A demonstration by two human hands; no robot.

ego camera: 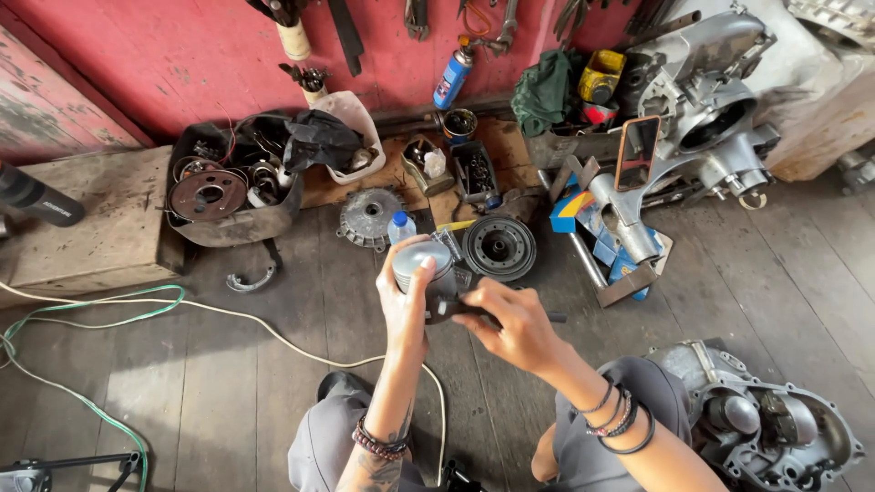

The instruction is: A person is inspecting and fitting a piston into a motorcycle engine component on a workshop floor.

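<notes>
My left hand point(403, 305) grips a grey metal piston point(422, 267), holding it upright in front of me above the wooden floor. My right hand point(512, 321) is closed on a dark tool point(552, 317) whose tip presses against the piston's lower side. Both wrists carry bead and cord bracelets. My knees in grey trousers show at the bottom of the view.
An engine casing point(775, 424) lies by my right knee. On the floor ahead sit a round clutch part point(499, 246), a finned metal disc point(368, 217), a small plastic bottle point(401, 226), a tub of parts point(232, 182) and another engine block point(702, 109). Cables point(109, 305) run at left.
</notes>
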